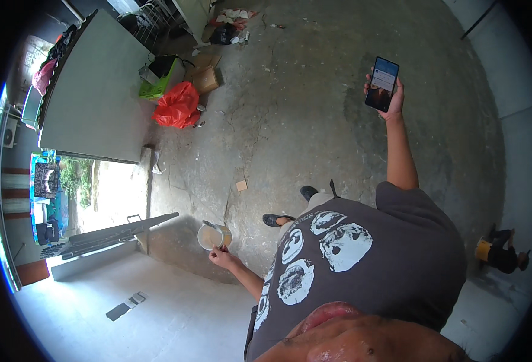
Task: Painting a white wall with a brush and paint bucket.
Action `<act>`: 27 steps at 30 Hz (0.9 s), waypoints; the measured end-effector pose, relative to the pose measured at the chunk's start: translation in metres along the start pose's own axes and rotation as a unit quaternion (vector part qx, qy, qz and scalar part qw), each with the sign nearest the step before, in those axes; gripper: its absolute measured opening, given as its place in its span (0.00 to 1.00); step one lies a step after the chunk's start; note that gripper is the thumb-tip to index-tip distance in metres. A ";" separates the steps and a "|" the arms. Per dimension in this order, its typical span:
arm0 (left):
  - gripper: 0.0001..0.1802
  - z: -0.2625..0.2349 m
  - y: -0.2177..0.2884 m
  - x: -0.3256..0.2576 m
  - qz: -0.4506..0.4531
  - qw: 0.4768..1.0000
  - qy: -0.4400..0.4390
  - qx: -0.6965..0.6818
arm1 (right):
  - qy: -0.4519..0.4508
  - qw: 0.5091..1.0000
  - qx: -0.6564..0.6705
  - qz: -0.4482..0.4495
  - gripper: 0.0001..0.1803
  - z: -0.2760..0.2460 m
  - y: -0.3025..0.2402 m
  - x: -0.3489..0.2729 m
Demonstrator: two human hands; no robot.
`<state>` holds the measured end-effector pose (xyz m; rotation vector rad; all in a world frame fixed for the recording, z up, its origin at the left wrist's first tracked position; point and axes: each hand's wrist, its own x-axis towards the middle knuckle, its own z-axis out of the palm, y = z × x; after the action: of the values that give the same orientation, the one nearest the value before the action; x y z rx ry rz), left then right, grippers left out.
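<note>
My left hand (221, 257) is closed at the near edge of a small whitish bucket (206, 239), holding it out over the floor. Inside the bucket is something pale, and a dark, narrow piece lies across its top; I cannot make out what either is. Off to the right, my outstretched right hand (394, 104) grips a smartphone (382, 83). The phone's screen faces up and is lit, with the fingers wrapped round its sides and lower end.
A red plastic bag (177, 106), a green crate (160, 84) and a cardboard box (205, 79) sit by a grey panel (100, 90). Beside the bright doorway juts a door (118, 232). A person (504, 256) is at the right wall near a yellow bucket (483, 249).
</note>
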<state>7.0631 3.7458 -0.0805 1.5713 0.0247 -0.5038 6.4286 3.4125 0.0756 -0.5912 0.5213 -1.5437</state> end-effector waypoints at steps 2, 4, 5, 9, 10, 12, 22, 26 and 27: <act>0.11 -0.011 0.004 0.027 0.001 1.000 -0.002 0.005 | -0.003 1.000 0.001 0.000 0.40 0.024 0.018 -0.007; 0.11 -0.026 0.009 0.057 0.002 1.000 -0.003 0.008 | -0.007 1.000 0.002 -0.001 0.41 0.044 0.038 -0.019; 0.12 -0.037 0.014 0.074 0.006 1.000 -0.010 0.004 | -0.017 1.000 -0.002 -0.006 0.41 0.054 0.050 -0.028; 0.13 -0.073 0.029 0.149 0.032 0.999 -0.021 0.010 | 0.008 1.000 0.003 -0.027 0.41 0.101 0.091 -0.058; 0.13 -0.080 0.035 0.168 0.032 0.999 -0.023 0.008 | 0.007 1.000 0.002 -0.029 0.41 0.111 0.102 -0.064; 0.13 -0.094 0.045 0.203 0.045 0.998 -0.025 0.019 | 0.012 0.999 -0.003 -0.038 0.41 0.130 0.124 -0.073; 0.12 -0.152 0.072 0.273 0.040 0.999 -0.021 -0.004 | 0.015 0.994 -0.090 -0.066 0.37 0.193 0.189 -0.112; 0.12 -0.177 0.069 0.292 0.032 0.999 -0.014 -0.001 | -0.007 0.992 -0.109 -0.070 0.37 0.214 0.211 -0.123; 0.12 -0.182 0.068 0.294 0.030 1.000 -0.010 0.002 | 0.002 0.991 -0.117 -0.070 0.38 0.219 0.215 -0.125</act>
<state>7.4039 3.8290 -0.1170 1.5654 -0.0381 -0.4737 6.7375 3.5310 0.0957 -0.8196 0.6820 -1.6278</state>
